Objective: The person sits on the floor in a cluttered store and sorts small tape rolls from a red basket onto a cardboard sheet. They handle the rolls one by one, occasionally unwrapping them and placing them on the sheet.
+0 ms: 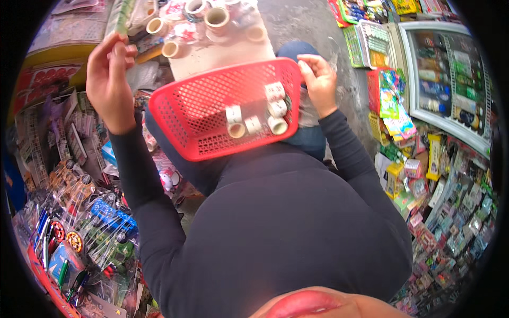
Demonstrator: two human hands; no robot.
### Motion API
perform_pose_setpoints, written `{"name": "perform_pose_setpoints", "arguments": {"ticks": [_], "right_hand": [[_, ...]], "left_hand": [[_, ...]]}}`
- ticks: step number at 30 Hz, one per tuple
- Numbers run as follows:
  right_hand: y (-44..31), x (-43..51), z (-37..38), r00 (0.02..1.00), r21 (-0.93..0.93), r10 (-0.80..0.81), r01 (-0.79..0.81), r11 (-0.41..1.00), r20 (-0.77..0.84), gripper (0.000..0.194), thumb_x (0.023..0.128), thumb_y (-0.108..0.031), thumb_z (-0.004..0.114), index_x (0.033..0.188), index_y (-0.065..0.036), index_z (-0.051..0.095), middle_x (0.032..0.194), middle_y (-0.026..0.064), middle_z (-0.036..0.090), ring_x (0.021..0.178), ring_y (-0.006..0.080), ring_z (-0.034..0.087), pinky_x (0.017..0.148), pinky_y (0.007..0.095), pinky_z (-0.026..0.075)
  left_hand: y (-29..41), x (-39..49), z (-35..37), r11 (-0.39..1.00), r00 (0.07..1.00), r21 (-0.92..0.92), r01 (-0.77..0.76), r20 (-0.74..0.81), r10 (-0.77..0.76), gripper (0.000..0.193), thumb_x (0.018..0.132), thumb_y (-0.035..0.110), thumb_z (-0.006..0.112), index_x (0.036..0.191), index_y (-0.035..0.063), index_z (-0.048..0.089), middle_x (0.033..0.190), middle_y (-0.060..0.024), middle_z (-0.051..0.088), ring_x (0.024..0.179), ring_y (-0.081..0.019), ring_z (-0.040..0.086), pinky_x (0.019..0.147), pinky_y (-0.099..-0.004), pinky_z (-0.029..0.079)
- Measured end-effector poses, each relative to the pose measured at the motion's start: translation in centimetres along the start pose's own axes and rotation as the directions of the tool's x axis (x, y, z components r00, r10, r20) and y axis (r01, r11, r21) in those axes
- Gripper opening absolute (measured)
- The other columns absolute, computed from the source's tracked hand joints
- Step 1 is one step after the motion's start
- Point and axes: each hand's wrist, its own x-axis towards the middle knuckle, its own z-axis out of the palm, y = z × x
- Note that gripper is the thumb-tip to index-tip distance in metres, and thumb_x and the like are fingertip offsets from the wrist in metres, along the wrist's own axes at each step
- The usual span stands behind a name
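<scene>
A red plastic basket [187, 149] with perforated walls rests across my lap, tilted. Several small white rolls [275, 91] with dark marks lie toward its right side and lower wall. My right hand [320, 81] is at the basket's upper right corner, thumb and fingers closed on the rim. My left hand [113, 75] is raised left of the basket, its fingertips pinching the end of a long, clear-and-green plastic packet [120, 20]. Beyond the basket, several larger tape-like rolls [216, 18] stand or lie on a pale board [199, 63].
Packaged toys [113, 214] and pens [63, 272] crowd the lower left. A glass-fronted case of bottles [449, 79] stands at the right, with boxed and bagged goods [391, 99] beside it. Grey floor [310, 24] shows beyond my right knee.
</scene>
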Motion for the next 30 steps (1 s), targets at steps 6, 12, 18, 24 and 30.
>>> {"name": "perform_pose_setpoints", "arguments": {"ticks": [6,12,18,24,30], "right_hand": [[-4.2,-0.6,-0.4,0.991,0.083,0.123,-0.118,0.989,-0.048,0.018,0.091,-0.007,0.065,0.109,-0.002,0.065,0.085,0.0011,0.067,0.065,0.0027,0.056,0.055,0.0159,0.041],[-8.2,-2.2,0.5,0.767,-0.409,-0.281,0.569,0.713,0.577,0.031,0.08,-0.011,0.074,0.11,-0.007,0.067,0.097,0.0052,0.069,0.085,0.0151,0.066,0.074,0.0251,0.051],[-7.9,-2.5,3.5,0.642,-0.589,-0.073,0.738,0.33,0.763,0.02,0.079,-0.015,0.064,0.097,-0.007,0.061,0.089,0.0111,0.064,0.084,0.0294,0.063,0.072,0.0396,0.052],[-6.6,-1.2,3.9,0.583,-0.562,-0.016,0.789,0.246,0.812,0.023,0.072,-0.012,0.065,0.093,-0.007,0.059,0.081,0.013,0.062,0.078,0.0299,0.062,0.066,0.04,0.052],[-6.3,-0.6,3.9,0.534,-0.514,-0.023,0.824,0.239,0.845,0.023,0.07,-0.011,0.064,0.092,-0.007,0.06,0.077,0.0126,0.061,0.075,0.029,0.064,0.064,0.0406,0.052]], "left_hand": [[3.0,-10.4,3.6,0.89,0.853,0.434,-0.142,0.509,-0.112,0.022,0.083,0.004,0.069,0.105,0.0037,0.066,0.098,-0.0102,0.065,0.092,-0.0212,0.064,0.078,-0.0298,0.049],[1.3,-15.6,6.2,0.822,0.839,0.566,-0.066,0.478,-0.261,0.047,0.076,0.027,0.075,0.117,0.0101,0.06,0.106,-0.0115,0.059,0.095,-0.0299,0.062,0.079,-0.0394,0.052],[0.3,-16.3,8.2,0.724,0.809,0.683,-0.097,0.478,-0.342,0.05,0.073,0.031,0.076,0.115,0.0099,0.059,0.105,-0.0146,0.058,0.096,-0.0333,0.062,0.08,-0.0433,0.052],[0.1,-15.9,8.3,0.824,0.821,0.566,0.019,0.462,-0.336,0.04,0.075,0.024,0.075,0.108,0.007,0.061,0.102,-0.0185,0.056,0.093,-0.036,0.061,0.081,-0.0417,0.052],[3.7,-13.7,5.3,0.915,0.869,-0.168,0.366,0.413,-0.272,0.043,0.081,0.001,0.072,0.122,0.0016,0.059,0.107,-0.0029,0.055,0.1,-0.0128,0.058,0.084,-0.0283,0.05]]}}
